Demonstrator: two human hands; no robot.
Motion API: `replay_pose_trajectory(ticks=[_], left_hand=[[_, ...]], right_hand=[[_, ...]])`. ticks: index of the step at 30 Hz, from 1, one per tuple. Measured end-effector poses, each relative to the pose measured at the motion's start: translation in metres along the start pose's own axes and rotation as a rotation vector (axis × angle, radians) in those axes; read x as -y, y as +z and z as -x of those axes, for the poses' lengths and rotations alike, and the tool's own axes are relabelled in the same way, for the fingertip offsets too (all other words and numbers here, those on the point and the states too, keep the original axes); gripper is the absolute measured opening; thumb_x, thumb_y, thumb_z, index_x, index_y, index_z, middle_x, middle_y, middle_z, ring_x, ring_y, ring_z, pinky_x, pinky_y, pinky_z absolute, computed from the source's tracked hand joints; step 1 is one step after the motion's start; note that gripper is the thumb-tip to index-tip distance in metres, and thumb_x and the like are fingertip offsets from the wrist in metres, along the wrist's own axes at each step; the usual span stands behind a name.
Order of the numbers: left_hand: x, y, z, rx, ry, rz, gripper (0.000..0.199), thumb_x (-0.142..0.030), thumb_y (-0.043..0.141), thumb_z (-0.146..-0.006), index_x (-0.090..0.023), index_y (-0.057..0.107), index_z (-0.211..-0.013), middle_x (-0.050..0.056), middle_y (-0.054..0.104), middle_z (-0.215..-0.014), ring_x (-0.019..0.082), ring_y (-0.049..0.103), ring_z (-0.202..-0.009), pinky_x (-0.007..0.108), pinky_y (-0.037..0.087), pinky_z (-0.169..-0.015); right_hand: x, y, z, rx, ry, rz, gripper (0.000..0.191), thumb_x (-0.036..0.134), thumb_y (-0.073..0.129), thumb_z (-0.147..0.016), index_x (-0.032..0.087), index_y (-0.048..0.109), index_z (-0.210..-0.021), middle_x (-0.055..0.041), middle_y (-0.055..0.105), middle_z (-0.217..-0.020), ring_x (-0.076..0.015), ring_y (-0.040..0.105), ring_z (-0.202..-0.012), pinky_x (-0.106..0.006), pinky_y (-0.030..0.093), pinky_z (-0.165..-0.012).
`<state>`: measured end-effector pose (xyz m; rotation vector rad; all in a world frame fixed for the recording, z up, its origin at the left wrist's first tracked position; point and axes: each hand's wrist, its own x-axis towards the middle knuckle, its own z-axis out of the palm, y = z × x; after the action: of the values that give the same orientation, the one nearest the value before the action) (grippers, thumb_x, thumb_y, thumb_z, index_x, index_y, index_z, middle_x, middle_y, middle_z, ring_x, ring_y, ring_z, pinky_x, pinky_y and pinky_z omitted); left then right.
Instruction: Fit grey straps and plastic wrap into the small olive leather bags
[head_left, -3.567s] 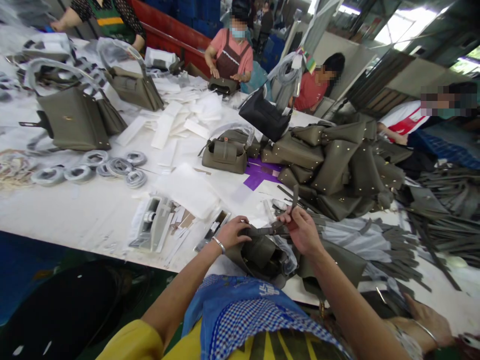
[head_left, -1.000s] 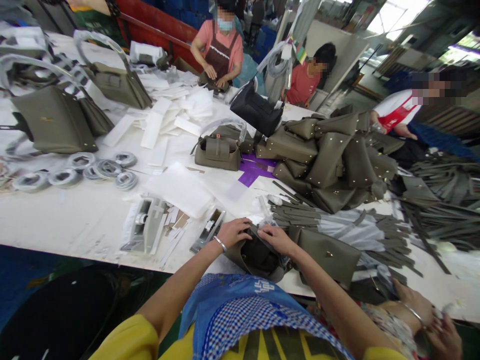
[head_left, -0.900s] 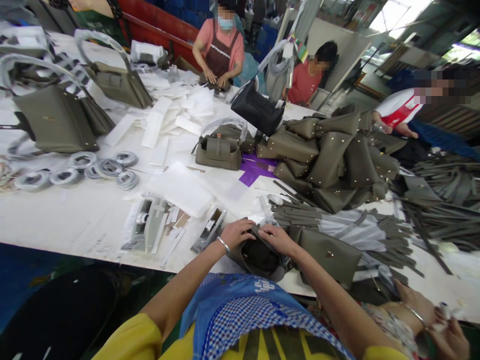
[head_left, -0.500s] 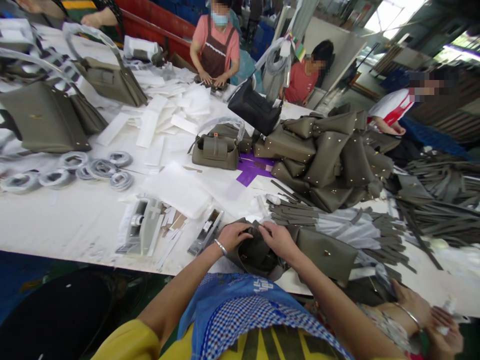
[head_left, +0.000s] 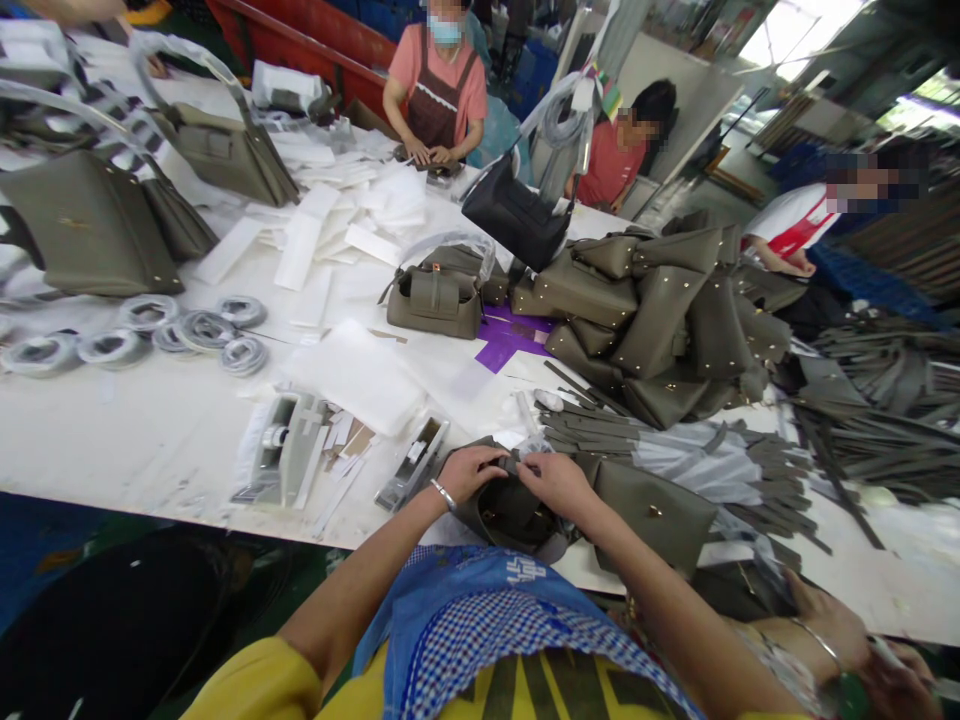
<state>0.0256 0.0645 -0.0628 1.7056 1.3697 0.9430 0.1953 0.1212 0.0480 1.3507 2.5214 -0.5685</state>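
In front of me at the table's edge lies an olive handbag (head_left: pixel 517 512), its dark opening facing me. My left hand (head_left: pixel 474 472) pinches the bag's upper rim from the left. My right hand (head_left: pixel 556 483) grips the same rim close by on the right, fingers bent around a small strap or tab between the two hands. What exactly sits under the fingertips is too small to tell. Another olive bag piece with a gold clasp (head_left: pixel 660 515) lies against my right wrist.
Two tape dispensers (head_left: pixel 281 450) stand at the left. A heap of olive bags (head_left: pixel 645 310) and bundled straps (head_left: pixel 697 450) lie to the right. White paper sheets (head_left: pixel 360 375) and wrapped handle coils (head_left: pixel 206 333) cover the table further back. A co-worker's hands (head_left: pixel 832 625) work at the lower right.
Both my hands stay on the bag's rim with slight finger shifts, and the bag's opening shows a little more. The co-worker's hands at the lower right have moved slightly down.
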Motion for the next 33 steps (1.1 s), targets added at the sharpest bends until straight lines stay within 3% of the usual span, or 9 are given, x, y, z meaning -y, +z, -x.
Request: replay_pose_trajectory(ticks=[6,10,15,20,25,28,31,33], left_hand=[[0.005,0.004,0.001,0.076,0.059,-0.11,0.04,-0.045,0.054,-0.083,-0.023,0.061,-0.115,0.004,0.069,-0.107,0.019,0.062,-0.099,0.028,0.047,-0.087],[0.004,0.008,0.003,0.083,0.054,-0.123,0.039,-0.044,0.055,-0.083,-0.021,0.062,-0.114,0.006,0.069,-0.105,0.019,0.062,-0.097,0.029,0.047,-0.085],[0.0,0.004,0.004,0.063,0.02,-0.061,0.035,-0.042,0.058,-0.082,-0.021,0.064,-0.109,0.004,0.069,-0.097,0.016,0.062,-0.086,0.026,0.047,-0.078],[-0.008,-0.001,0.003,0.035,-0.064,-0.018,0.037,-0.043,0.062,-0.078,-0.022,0.066,-0.108,0.001,0.068,-0.08,0.013,0.058,-0.065,0.024,0.045,-0.065],[-0.012,-0.003,0.002,-0.015,-0.128,0.101,0.034,-0.039,0.066,-0.075,-0.021,0.068,-0.103,0.003,0.071,-0.095,0.018,0.063,-0.084,0.028,0.049,-0.079],[-0.011,-0.008,0.006,0.01,-0.159,0.297,0.036,-0.036,0.057,-0.081,-0.02,0.064,-0.113,0.004,0.07,-0.105,0.017,0.065,-0.081,0.03,0.052,-0.08],[-0.015,-0.012,0.01,0.01,-0.227,0.477,0.039,-0.033,0.049,-0.085,-0.02,0.058,-0.121,0.005,0.069,-0.108,0.015,0.067,-0.072,0.031,0.055,-0.074],[-0.02,-0.014,0.012,-0.037,-0.267,0.482,0.039,-0.032,0.049,-0.085,-0.02,0.058,-0.121,0.005,0.07,-0.106,0.015,0.068,-0.07,0.032,0.057,-0.073]], right_hand=[[-0.01,-0.001,-0.012,0.15,-0.091,-0.157,0.034,0.042,0.045,-0.086,0.02,0.068,-0.073,-0.0008,0.064,-0.064,-0.0133,0.054,-0.061,-0.023,0.027,-0.053],[-0.013,0.008,-0.026,0.21,-0.088,-0.146,0.034,0.041,0.048,-0.085,0.019,0.068,-0.068,-0.0001,0.062,-0.059,-0.0126,0.051,-0.058,-0.023,0.027,-0.052],[-0.007,0.013,-0.02,0.161,-0.092,-0.082,0.039,0.042,0.04,-0.091,0.019,0.065,-0.072,-0.0029,0.066,-0.07,-0.0138,0.056,-0.067,-0.023,0.031,-0.057],[0.001,0.005,-0.001,0.027,-0.022,0.031,0.028,0.045,0.044,-0.09,0.024,0.054,-0.105,-0.0018,0.067,-0.078,-0.0168,0.06,-0.072,-0.025,0.031,-0.06],[0.011,0.003,-0.006,0.065,-0.061,-0.023,0.024,0.033,0.044,-0.092,0.025,0.047,-0.113,-0.0001,0.067,-0.081,-0.0167,0.061,-0.075,-0.024,0.033,-0.063],[0.013,-0.002,-0.006,-0.003,-0.113,0.029,0.034,0.042,0.049,-0.088,0.023,0.049,-0.117,-0.005,0.067,-0.091,-0.0202,0.06,-0.087,-0.029,0.036,-0.076],[0.011,-0.006,-0.004,-0.098,-0.265,0.117,0.048,0.05,0.061,-0.078,0.021,0.054,-0.115,-0.0117,0.06,-0.115,-0.0265,0.05,-0.11,-0.039,0.028,-0.097],[0.008,-0.005,-0.005,-0.067,-0.327,0.16,0.038,0.042,0.064,-0.076,0.021,0.06,-0.107,-0.0101,0.061,-0.115,-0.0261,0.05,-0.112,-0.043,0.021,-0.104]])
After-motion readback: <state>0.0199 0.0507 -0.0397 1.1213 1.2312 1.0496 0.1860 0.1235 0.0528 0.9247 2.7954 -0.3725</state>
